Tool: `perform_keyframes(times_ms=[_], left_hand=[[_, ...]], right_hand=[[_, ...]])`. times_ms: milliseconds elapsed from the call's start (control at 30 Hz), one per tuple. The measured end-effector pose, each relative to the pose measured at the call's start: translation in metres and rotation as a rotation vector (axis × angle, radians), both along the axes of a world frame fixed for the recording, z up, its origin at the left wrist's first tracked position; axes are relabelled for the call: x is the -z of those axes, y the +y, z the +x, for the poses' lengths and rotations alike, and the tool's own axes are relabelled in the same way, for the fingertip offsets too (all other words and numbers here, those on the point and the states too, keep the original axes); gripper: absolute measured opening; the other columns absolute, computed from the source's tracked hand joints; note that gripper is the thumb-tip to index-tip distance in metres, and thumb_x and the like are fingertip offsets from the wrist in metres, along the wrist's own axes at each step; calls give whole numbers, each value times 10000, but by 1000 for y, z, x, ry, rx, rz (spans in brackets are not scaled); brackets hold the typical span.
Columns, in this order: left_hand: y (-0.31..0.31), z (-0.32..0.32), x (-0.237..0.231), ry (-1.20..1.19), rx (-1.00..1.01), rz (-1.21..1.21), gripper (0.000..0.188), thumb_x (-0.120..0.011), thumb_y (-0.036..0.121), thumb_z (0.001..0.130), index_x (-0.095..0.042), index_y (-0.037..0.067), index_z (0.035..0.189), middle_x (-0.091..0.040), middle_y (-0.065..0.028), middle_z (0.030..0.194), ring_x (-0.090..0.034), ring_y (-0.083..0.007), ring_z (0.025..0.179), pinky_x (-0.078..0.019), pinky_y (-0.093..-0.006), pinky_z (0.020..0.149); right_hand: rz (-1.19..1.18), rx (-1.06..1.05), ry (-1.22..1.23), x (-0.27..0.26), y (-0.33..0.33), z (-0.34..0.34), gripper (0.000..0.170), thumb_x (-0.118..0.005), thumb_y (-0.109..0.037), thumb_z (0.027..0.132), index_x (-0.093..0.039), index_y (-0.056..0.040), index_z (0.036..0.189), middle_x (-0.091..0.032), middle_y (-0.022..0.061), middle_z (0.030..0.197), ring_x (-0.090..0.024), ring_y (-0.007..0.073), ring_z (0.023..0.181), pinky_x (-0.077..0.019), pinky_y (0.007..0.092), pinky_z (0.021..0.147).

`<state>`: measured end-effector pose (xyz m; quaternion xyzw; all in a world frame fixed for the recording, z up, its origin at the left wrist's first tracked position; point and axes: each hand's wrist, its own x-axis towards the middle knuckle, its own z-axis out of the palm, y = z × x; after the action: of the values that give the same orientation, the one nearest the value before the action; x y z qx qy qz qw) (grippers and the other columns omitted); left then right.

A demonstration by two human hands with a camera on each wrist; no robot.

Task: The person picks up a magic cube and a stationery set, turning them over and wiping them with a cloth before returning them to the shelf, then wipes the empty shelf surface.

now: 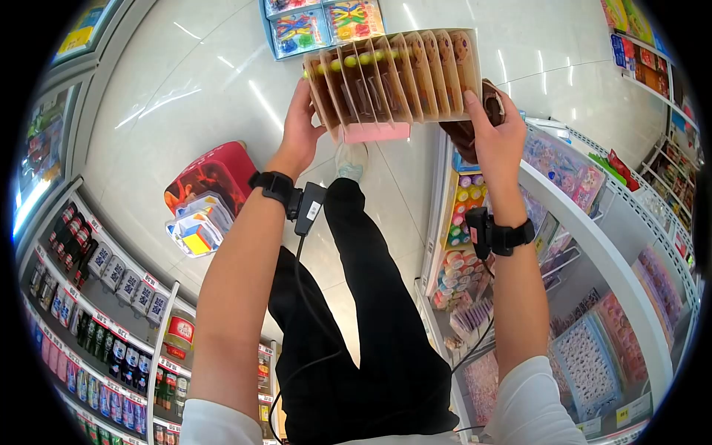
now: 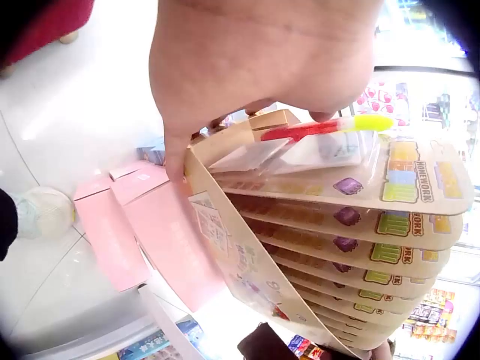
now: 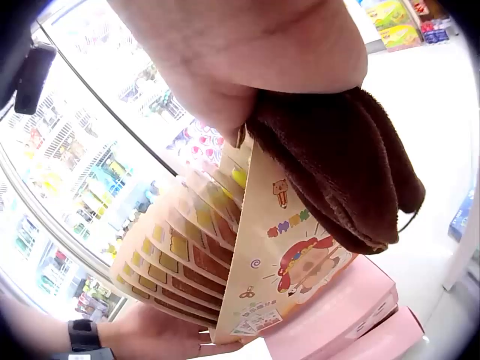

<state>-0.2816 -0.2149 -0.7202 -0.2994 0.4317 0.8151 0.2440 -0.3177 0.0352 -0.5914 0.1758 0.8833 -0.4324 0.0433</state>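
Both hands hold a beige cardboard display box by its two ends, up in front of the body. Inside stands a row of upright carded packs, several deep, with "HOMEWORK" printed on them and a yellow-tipped, red stick-like piece on the front one. My left hand grips the left end, its thumb along the side panel. At the other end my right hand has its thumb on the panel and also holds a folded dark brown plush cloth. A cartoon bear is printed on the side panel.
Pink boxes sit below the display box. Past it on the floor is a blue tray of packaged toys. A red stool with packs against it stands left. Drink shelves line the left, a white-railed display rack the right.
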Motion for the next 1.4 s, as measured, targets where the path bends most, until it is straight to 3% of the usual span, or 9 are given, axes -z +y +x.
perform_keyframes(times_ms=[233, 500, 700, 867, 933, 967, 1100, 1267, 1400], left_hand=[[-5, 11, 5, 3, 48, -79, 653, -395, 474, 948, -200, 137, 1472, -188, -10, 1502, -241, -266, 1364, -325, -499, 1028], [-19, 27, -8, 3, 7, -178, 656, -439, 432, 948, -221, 91, 1465, -260, -166, 1465, -324, -310, 1314, -375, -451, 1014], [-45, 64, -58, 9, 12, -247, 600, -454, 355, 958, -258, 67, 1447, -335, -177, 1421, -401, -289, 1262, -387, -425, 1006], [-88, 98, -148, 113, 130, -316, 484, -426, 288, 983, -347, 34, 1388, -434, -154, 1352, -464, -254, 1213, -407, -390, 995], [-99, 104, -200, 175, 265, -389, 441, -436, 264, 981, -402, 21, 1347, -492, -144, 1287, -532, -228, 1121, -436, -358, 944], [-100, 108, -233, 227, 408, -426, 428, -467, 260, 970, -433, 21, 1323, -515, -125, 1265, -548, -207, 1095, -433, -324, 927], [-94, 140, -345, 659, 1042, -563, 445, -582, 208, 903, -466, 24, 1292, -531, -97, 1264, -515, -192, 1134, -408, -303, 938], [-60, 192, -488, 1076, 1288, -357, 718, -713, 150, 763, -366, 31, 1379, -479, -150, 1313, -455, -263, 1223, -360, -384, 1022], [-25, 237, -528, 994, 1341, 5, 680, -726, 87, 764, -383, -18, 1342, -543, -138, 1212, -581, -213, 1057, -456, -311, 894]], right_hand=[[-60, 62, 26, -7, 1, 14, 414, -726, -229, 811, -612, 40, 1103, -670, 100, 959, -608, 130, 848, -483, 263, 790], [-41, 201, 103, -22, 9, 42, 363, -716, -206, 814, -629, 32, 1075, -659, 93, 972, -602, 136, 864, -481, 270, 788], [8, 286, 139, -45, 7, 83, 316, -700, -163, 817, -627, 33, 1054, -658, 88, 950, -595, 132, 869, -471, 270, 791], [89, 247, 168, -97, -18, 146, 301, -690, -142, 818, -622, 14, 1065, -669, 115, 964, -612, 153, 894, -476, 283, 808], [-74, 273, 95, -129, -37, 179, 328, -697, -149, 811, -617, -11, 1098, -667, 114, 1012, -619, 178, 936, -471, 291, 841], [-13, 231, 139, -138, -45, 199, 344, -694, -144, 813, -611, -26, 1126, -658, 107, 1034, -613, 152, 934, -476, 279, 828], [-463, 312, 84, -251, -94, 258, 418, -686, -114, 813, -562, -32, 1203, -618, 78, 1130, -584, 127, 959, -469, 269, 843], [-775, 348, 389, -374, -132, 334, 536, -677, -95, 826, -447, -40, 1307, -517, 81, 1254, -516, 130, 1080, -441, 299, 913], [-761, 410, 688, -468, -141, 380, 562, -666, -73, 827, -415, -41, 1328, -505, 86, 1254, -476, 129, 1137, -407, 295, 963]])
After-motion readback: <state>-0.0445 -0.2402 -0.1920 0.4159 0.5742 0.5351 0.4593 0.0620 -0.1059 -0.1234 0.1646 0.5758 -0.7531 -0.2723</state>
